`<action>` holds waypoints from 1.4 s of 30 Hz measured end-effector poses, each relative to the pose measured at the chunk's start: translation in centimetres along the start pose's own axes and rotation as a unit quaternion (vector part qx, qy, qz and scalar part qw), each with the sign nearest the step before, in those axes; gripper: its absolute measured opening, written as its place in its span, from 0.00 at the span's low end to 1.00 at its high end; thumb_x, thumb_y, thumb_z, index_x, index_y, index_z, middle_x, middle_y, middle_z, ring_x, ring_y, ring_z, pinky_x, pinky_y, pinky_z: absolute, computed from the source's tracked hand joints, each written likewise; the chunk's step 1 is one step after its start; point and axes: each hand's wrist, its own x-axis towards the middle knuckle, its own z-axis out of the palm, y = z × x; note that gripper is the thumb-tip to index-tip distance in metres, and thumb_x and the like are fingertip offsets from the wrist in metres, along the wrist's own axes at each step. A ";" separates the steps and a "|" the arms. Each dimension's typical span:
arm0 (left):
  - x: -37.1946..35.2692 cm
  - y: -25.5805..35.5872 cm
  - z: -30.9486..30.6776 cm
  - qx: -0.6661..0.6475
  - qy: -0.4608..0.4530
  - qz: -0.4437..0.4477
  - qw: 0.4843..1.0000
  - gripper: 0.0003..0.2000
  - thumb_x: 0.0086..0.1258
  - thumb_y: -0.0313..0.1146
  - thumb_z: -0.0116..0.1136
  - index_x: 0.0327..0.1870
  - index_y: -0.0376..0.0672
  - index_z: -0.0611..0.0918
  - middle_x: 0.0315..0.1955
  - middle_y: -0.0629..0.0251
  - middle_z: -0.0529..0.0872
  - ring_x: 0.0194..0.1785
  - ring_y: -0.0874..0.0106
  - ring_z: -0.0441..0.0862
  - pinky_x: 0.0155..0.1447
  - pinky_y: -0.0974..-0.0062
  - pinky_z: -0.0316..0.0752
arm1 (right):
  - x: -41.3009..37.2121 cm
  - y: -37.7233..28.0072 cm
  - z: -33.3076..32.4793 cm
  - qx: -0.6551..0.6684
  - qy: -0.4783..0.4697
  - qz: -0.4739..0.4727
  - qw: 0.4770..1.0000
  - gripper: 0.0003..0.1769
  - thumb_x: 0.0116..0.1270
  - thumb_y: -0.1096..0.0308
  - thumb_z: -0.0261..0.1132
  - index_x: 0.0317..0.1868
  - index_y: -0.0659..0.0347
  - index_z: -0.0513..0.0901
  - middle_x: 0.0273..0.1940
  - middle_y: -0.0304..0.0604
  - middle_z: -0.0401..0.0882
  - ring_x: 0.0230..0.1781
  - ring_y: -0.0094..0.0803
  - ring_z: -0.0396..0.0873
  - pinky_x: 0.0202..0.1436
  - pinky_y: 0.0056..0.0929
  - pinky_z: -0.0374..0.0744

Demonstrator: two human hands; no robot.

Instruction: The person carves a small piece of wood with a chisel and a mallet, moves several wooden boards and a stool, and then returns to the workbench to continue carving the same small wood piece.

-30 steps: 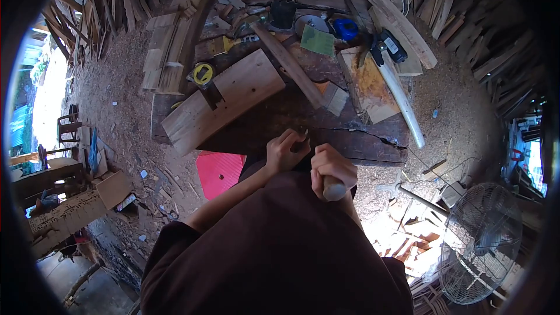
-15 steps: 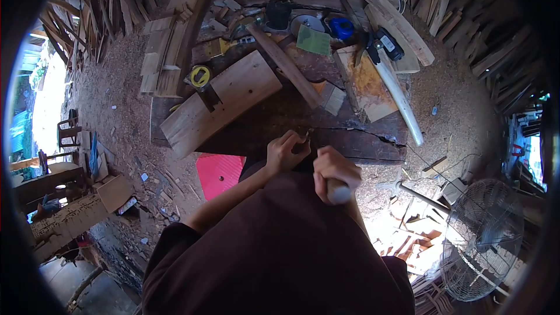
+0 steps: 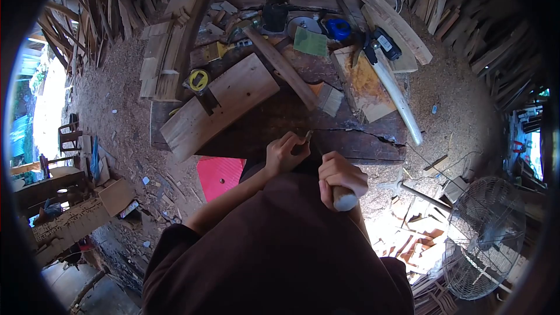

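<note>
1. Left hand (image 3: 284, 153), at the bench's (image 3: 262, 122) near edge, bends inward, fingers curled towards the thumb; I cannot tell what they grip.
2. Right hand (image 3: 341, 176), just right, is clamped around a pale handle (image 3: 345, 200), its rounded end facing near.
3. Far middle, a dark cup-shaped thing (image 3: 274, 17); contents unreadable.

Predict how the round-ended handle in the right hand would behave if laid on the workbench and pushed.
The handle would probably roll, since its visible end looks rounded. The crack in the workbench might catch it. It seems likely stiff, looking like solid wood, but the right hand hides much of it, so weight is unclear.
</note>
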 end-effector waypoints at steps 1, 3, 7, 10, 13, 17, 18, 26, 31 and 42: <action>-0.1 0.0 0.0 -0.001 0.000 -0.001 1.000 0.10 0.49 0.27 0.71 0.26 0.43 0.78 0.25 0.68 0.81 0.20 0.71 0.80 0.24 0.75 0.74 | -0.2 0.1 0.1 0.006 -0.006 0.002 1.000 0.08 0.46 0.86 0.61 0.22 0.64 0.73 0.22 0.44 0.74 0.21 0.36 0.75 0.34 0.38 0.78; -0.1 -0.1 0.2 0.001 -0.003 -0.006 1.000 0.10 0.49 0.28 0.71 0.26 0.43 0.78 0.25 0.68 0.81 0.20 0.71 0.80 0.24 0.75 0.74 | -0.3 1.1 0.1 -0.033 -0.025 0.006 0.999 0.08 0.46 0.86 0.61 0.22 0.63 0.73 0.23 0.44 0.74 0.22 0.36 0.75 0.35 0.38 0.78; 0.1 -0.1 0.0 0.011 0.001 0.012 1.000 0.09 0.49 0.28 0.71 0.26 0.43 0.79 0.25 0.68 0.82 0.20 0.71 0.80 0.24 0.75 0.74 | 0.2 0.3 -0.7 -0.011 -0.005 0.002 1.000 0.09 0.46 0.86 0.62 0.23 0.63 0.73 0.22 0.44 0.75 0.22 0.36 0.75 0.35 0.38 0.77; 0.2 0.3 -0.2 -0.015 0.013 -0.026 0.999 0.09 0.50 0.28 0.71 0.26 0.43 0.80 0.24 0.68 0.81 0.20 0.72 0.80 0.24 0.75 0.73 | 0.0 -0.6 -0.2 0.007 0.008 0.006 1.000 0.08 0.51 0.83 0.59 0.22 0.63 0.70 0.21 0.44 0.75 0.20 0.34 0.75 0.33 0.38 0.76; 0.3 0.5 0.0 -0.052 0.007 -0.122 0.991 0.09 0.51 0.29 0.72 0.26 0.42 0.80 0.22 0.67 0.80 0.19 0.74 0.77 0.23 0.76 0.70 | -0.8 0.8 0.3 -0.003 0.026 -0.009 1.000 0.08 0.51 0.84 0.60 0.22 0.64 0.70 0.20 0.44 0.75 0.20 0.35 0.76 0.32 0.39 0.76; 0.2 0.3 0.1 -0.062 -0.004 -0.138 0.988 0.09 0.51 0.30 0.72 0.25 0.42 0.81 0.21 0.67 0.78 0.18 0.75 0.74 0.23 0.77 0.68 | -0.7 -0.5 0.6 -0.007 0.020 -0.017 1.000 0.08 0.46 0.86 0.60 0.23 0.64 0.73 0.20 0.43 0.74 0.21 0.36 0.76 0.33 0.38 0.77; 0.1 0.3 0.1 -0.065 -0.005 -0.145 0.987 0.09 0.51 0.30 0.73 0.25 0.42 0.81 0.20 0.67 0.78 0.18 0.76 0.74 0.23 0.77 0.67 | -0.7 -0.5 0.8 -0.007 0.021 -0.016 1.000 0.08 0.46 0.86 0.60 0.23 0.64 0.73 0.20 0.43 0.74 0.21 0.36 0.76 0.33 0.38 0.77; 0.0 0.0 0.5 -0.080 0.001 -0.174 0.982 0.09 0.51 0.30 0.73 0.25 0.41 0.82 0.19 0.67 0.79 0.17 0.78 0.73 0.23 0.78 0.66 | -0.8 0.0 0.8 -0.016 0.033 -0.016 0.999 0.08 0.47 0.84 0.62 0.22 0.63 0.73 0.20 0.43 0.74 0.21 0.36 0.76 0.33 0.38 0.77; -0.3 -0.3 0.6 -0.132 0.003 -0.266 0.955 0.10 0.51 0.31 0.73 0.26 0.38 0.82 0.17 0.67 0.80 0.18 0.82 0.74 0.23 0.80 0.66 | -1.2 0.8 0.9 -0.024 0.021 -0.026 0.999 0.08 0.46 0.84 0.62 0.22 0.63 0.74 0.20 0.42 0.74 0.21 0.36 0.76 0.33 0.37 0.78; -0.1 0.0 0.6 -0.152 -0.018 -0.295 0.943 0.09 0.53 0.31 0.72 0.28 0.37 0.83 0.16 0.67 0.81 0.18 0.83 0.75 0.24 0.80 0.67 | -1.5 1.0 2.4 -0.057 -0.028 -0.056 0.996 0.08 0.47 0.83 0.64 0.21 0.64 0.73 0.21 0.42 0.75 0.22 0.35 0.77 0.34 0.40 0.78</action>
